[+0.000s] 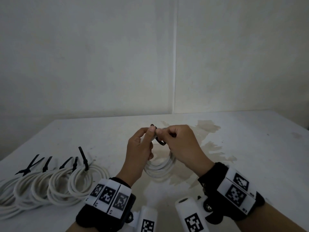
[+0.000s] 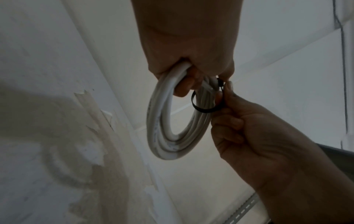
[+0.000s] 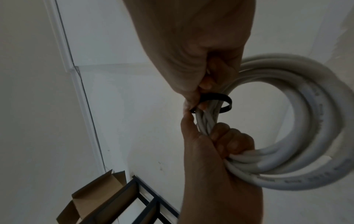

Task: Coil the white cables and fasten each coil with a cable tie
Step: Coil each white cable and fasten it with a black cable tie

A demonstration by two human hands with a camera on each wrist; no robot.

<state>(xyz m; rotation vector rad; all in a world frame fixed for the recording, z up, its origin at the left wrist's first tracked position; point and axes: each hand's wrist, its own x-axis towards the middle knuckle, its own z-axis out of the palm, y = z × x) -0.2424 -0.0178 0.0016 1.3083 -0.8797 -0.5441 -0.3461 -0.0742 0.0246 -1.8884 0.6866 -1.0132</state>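
Left wrist view: the coil (image 2: 168,121) hangs upright above the table's (image 1: 250,148) middle, the left hand's (image 2: 191,45) fingers curled round its top. The tie (image 2: 201,106) loops loosely across the strands just below, its ends pinched in the right hand (image 2: 258,136), the nearer one. Tied coils (image 1: 50,185) lie at the left edge.

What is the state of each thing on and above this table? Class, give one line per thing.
White cable coil: held above the table, wound, not yet cinched.
Black cable tie: looped loosely round the coil's strands.
Left hand: grips the coil.
Right hand: pinches the tie.
Finished coils: lying overlapped on the table, each with a black tie.
Table: white, surface stained and peeling.
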